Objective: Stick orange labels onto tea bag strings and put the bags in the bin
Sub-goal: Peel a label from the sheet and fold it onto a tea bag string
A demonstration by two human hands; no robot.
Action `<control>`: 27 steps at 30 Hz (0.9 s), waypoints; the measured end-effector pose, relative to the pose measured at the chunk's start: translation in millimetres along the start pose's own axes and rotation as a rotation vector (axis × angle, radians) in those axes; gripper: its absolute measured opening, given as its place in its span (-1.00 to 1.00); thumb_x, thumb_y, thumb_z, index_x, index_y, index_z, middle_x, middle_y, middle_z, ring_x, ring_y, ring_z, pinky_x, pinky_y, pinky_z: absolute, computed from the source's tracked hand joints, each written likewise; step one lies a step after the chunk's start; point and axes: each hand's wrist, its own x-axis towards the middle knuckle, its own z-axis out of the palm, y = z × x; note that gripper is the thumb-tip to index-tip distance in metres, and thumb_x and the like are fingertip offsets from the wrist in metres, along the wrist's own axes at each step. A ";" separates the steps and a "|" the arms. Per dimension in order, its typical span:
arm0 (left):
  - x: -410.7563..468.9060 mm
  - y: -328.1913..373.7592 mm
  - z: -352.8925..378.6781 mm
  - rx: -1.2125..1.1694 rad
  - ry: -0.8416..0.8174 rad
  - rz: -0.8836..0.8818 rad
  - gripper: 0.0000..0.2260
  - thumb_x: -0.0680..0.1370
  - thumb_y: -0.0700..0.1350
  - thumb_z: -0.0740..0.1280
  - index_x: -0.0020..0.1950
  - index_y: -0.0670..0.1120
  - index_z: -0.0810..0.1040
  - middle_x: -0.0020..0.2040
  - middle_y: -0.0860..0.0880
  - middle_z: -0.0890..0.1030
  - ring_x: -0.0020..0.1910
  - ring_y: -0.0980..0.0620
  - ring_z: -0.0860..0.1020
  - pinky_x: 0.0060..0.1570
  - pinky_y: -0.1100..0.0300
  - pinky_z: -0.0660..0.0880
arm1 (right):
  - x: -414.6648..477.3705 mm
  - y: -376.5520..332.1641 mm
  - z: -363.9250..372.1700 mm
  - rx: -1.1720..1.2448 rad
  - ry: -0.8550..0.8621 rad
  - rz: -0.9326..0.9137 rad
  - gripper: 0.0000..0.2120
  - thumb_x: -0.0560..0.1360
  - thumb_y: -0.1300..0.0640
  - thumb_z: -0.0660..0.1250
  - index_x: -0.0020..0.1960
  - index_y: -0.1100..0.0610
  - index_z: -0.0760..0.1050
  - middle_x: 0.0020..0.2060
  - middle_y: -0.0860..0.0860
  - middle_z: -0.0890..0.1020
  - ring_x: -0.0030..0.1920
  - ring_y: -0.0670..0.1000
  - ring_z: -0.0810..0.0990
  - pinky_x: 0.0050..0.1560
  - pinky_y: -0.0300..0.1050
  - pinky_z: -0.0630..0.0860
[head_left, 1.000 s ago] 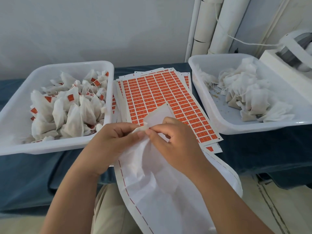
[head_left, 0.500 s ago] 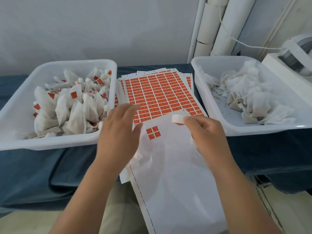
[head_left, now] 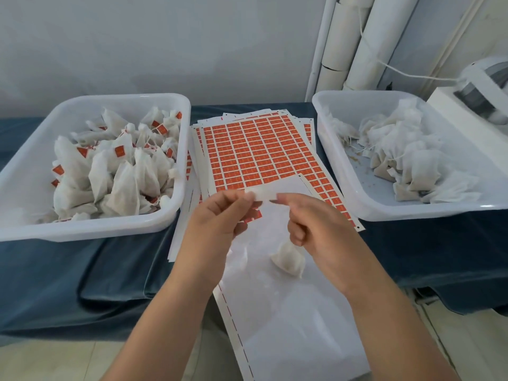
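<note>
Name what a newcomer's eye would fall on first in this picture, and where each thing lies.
The sheet of orange labels lies mid-table between two white bins. The left bin holds tea bags with orange tags; the right bin holds plain white ones. In front, the left hand and right hand pinch a white strip between them.

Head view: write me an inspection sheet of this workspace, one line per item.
Surface: table under dark blue cloth.
Job's things: left bin holds labelled bags; right bin holds plain bags; label sheets lie between them; a nearly bare backing sheet lies in front; a tea bag sits just below the right hand.
Clutter: brown crumbs in the right bin.
Grips: left hand and right hand each pinch an end of a white strip.
Cables: white cord runs to the machine.
Surroundings: white wall, pipes.
</note>
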 end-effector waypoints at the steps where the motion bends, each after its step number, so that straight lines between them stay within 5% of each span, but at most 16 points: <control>1: 0.2 0.0 -0.8 0.005 0.049 0.033 -0.87 0.64 0.03 0.41 -0.04 0.08 0.74 0.00 0.04 0.78 -0.03 0.08 0.74 0.05 0.12 0.58 | 0.7 0.2 -1.3 0.050 -0.043 0.012 -0.67 0.53 -0.07 0.23 0.16 -0.10 0.71 -0.36 -0.05 0.40 -0.30 -0.06 0.40 -0.16 -0.13 0.45; 4: 1.3 1.0 0.1 0.020 0.125 0.086 -0.87 0.66 0.03 0.39 0.06 0.02 0.69 -0.02 0.07 0.78 -0.03 0.08 0.74 0.02 0.16 0.59 | -2.8 2.2 -8.0 -0.043 -0.102 -0.076 -0.62 0.59 0.07 0.18 0.27 -0.15 0.66 -0.27 -0.07 0.49 -0.21 -0.06 0.50 -0.07 -0.14 0.51; 9: 0.6 -3.6 3.8 0.043 0.083 0.096 -0.88 0.67 -0.01 0.38 0.04 0.00 0.69 -0.04 0.06 0.77 -0.04 0.08 0.73 -0.01 0.19 0.58 | -18.4 -7.4 -6.1 -0.274 -0.101 -0.225 -0.72 0.69 0.11 0.29 0.19 -0.21 0.69 -0.01 -0.15 0.74 0.00 -0.09 0.71 -0.04 -0.31 0.60; 14: 3.3 -11.8 9.7 0.146 -0.023 0.096 -0.88 0.67 -0.03 0.39 0.05 -0.03 0.69 -0.06 0.07 0.77 -0.04 0.08 0.74 0.03 0.17 0.62 | -26.2 -19.3 -3.6 -0.538 0.011 -0.268 -0.59 0.57 -0.19 0.36 0.38 -0.43 0.40 0.09 -0.41 0.68 0.16 -0.38 0.59 0.04 -0.45 0.53; 16: 4.1 -15.1 12.4 0.204 -0.077 0.111 -0.89 0.67 -0.03 0.39 0.04 0.00 0.71 -0.07 0.08 0.77 -0.02 0.08 0.74 0.05 0.17 0.64 | -27.3 -22.3 -4.2 -0.562 0.037 -0.315 -0.58 0.56 -0.17 0.39 0.39 -0.39 0.44 0.04 -0.45 0.68 0.13 -0.42 0.56 0.06 -0.54 0.43; 23: 2.5 -18.5 11.8 0.325 -0.345 0.144 -0.80 0.68 0.05 0.34 0.13 0.05 0.75 0.00 0.10 0.77 0.06 0.08 0.74 0.10 0.22 0.66 | -26.4 -26.5 -5.2 -0.608 0.182 -0.448 -0.94 0.61 -0.01 0.42 0.03 -0.10 0.68 -0.05 -0.33 0.69 -0.07 -0.38 0.60 -0.14 -0.57 0.42; 27: -0.1 -17.6 8.2 0.356 -0.424 0.157 -0.78 0.75 -0.10 0.24 0.17 -0.01 0.70 0.02 0.11 0.77 0.07 0.07 0.74 0.14 0.25 0.63 | -24.6 -26.9 -6.5 -0.589 0.212 -0.447 -0.95 0.58 -0.07 0.38 -0.04 -0.21 0.62 -0.01 -0.34 0.66 -0.03 -0.29 0.58 -0.13 -0.50 0.42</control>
